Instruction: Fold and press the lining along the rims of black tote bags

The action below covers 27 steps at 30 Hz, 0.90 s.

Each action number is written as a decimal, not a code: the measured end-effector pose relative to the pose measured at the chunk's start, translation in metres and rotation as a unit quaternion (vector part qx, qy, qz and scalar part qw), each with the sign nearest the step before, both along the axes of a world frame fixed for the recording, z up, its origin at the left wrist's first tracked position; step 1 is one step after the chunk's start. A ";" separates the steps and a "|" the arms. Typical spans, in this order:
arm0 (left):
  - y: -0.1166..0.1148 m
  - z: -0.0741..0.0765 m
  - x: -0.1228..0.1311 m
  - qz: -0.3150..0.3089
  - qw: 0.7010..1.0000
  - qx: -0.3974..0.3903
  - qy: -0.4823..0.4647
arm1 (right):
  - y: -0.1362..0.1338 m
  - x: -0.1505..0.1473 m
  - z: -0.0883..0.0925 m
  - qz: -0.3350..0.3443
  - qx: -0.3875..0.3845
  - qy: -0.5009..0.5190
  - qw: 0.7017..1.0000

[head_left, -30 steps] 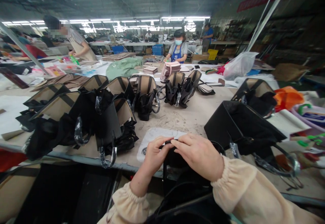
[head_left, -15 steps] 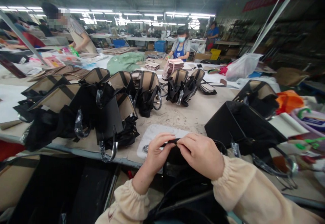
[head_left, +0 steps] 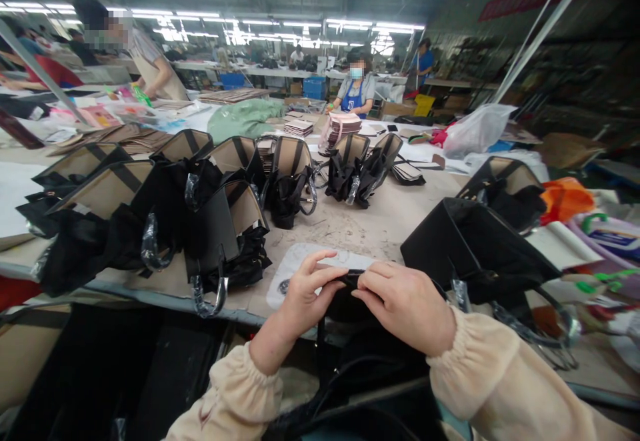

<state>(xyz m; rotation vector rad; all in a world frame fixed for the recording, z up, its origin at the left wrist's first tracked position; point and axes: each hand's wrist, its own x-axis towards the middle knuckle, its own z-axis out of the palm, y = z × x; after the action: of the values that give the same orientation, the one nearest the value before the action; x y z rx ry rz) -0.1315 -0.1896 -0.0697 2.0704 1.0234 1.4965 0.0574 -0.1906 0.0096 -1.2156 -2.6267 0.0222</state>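
Note:
Between my hands, at the table's front edge, is the upper edge of a black bag [head_left: 370, 367] that hangs down towards my lap. My left hand [head_left: 311, 294] pinches this edge between thumb and fingers, with one finger raised off it. Close beside it, my right hand [head_left: 405, 304] is closed on the same edge, knuckles up. A white sheet [head_left: 295, 264] lies on the table just beyond my left hand, with a small round dark item [head_left: 284, 287] on it. The bag's lower part is dark and hard to make out.
Several black bags with beige linings and plastic-wrapped handles, such as one bag [head_left: 215, 227], stand at left. Another black bag [head_left: 450, 247] stands at right, near an orange cloth [head_left: 565, 197]. Co-workers, including a person in a blue apron [head_left: 354, 97], are across the table [head_left: 345, 234].
My hands have moved slightly apart along the bag's edge, and a finger of my left hand has lifted. The view has shifted a little.

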 end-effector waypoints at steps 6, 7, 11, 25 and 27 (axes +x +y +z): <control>0.002 -0.001 -0.006 -0.025 0.995 0.077 0.062 | -0.001 0.004 0.000 0.023 -0.017 0.004 1.000; 0.002 -0.002 -0.006 -0.029 0.994 0.081 0.074 | 0.000 0.004 0.000 0.024 -0.018 0.007 1.000; 0.003 -0.006 -0.007 -0.040 0.993 0.082 0.073 | 0.002 0.004 0.000 0.035 -0.024 0.016 0.999; 0.001 0.000 0.001 0.016 0.992 0.108 0.056 | 0.004 0.006 0.001 0.041 -0.052 0.040 0.997; 0.002 0.004 0.001 0.008 0.993 0.106 0.051 | 0.004 0.007 0.000 0.034 -0.050 0.043 0.997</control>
<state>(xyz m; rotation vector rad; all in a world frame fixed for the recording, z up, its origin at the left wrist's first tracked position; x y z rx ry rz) -0.1302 -0.1880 -0.0653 2.3104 0.9557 1.5835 0.0647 -0.1866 0.0099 -1.1298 -2.6184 0.2165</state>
